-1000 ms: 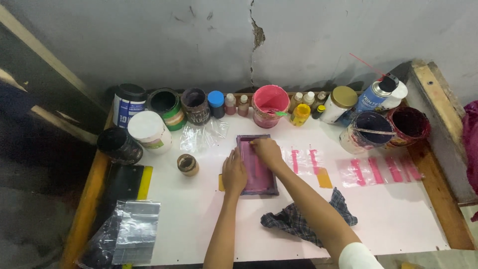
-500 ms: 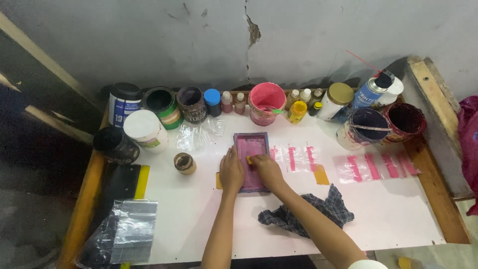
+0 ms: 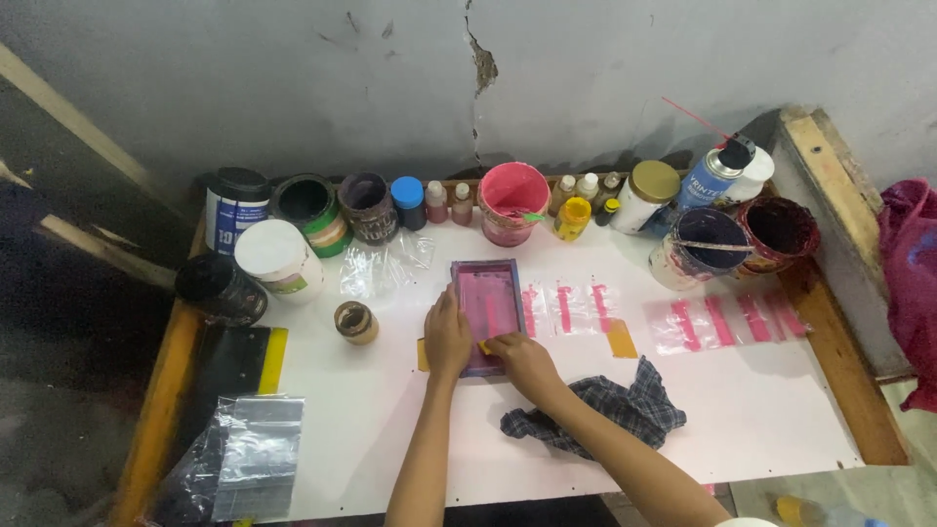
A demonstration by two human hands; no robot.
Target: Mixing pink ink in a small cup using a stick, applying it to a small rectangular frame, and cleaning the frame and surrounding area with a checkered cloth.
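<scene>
A small pink-stained screen frame [image 3: 488, 293] lies flat on the white table [image 3: 390, 429]. My left hand [image 3: 447, 337] presses down on the frame's left edge and near corner. At the frame's near end, my right hand [image 3: 522, 359] is closed over a small yellow scraper [image 3: 484, 346], of which only a tip shows. Right of the frame lies a clear plastic sheet with pink stripes [image 3: 566, 307]. A second striped sheet [image 3: 727, 322] lies farther right.
Paint pots, a pink bucket [image 3: 512, 200], small bottles and a spray can [image 3: 712, 176] line the back wall. A checked cloth [image 3: 610, 415] lies by my right forearm. A small brown jar [image 3: 355, 322], a black squeegee [image 3: 239, 361] and plastic bags [image 3: 249, 459] sit at the left.
My right hand has drawn from the far end of the frame down to its near end. My left hand stayed on the frame's left edge.
</scene>
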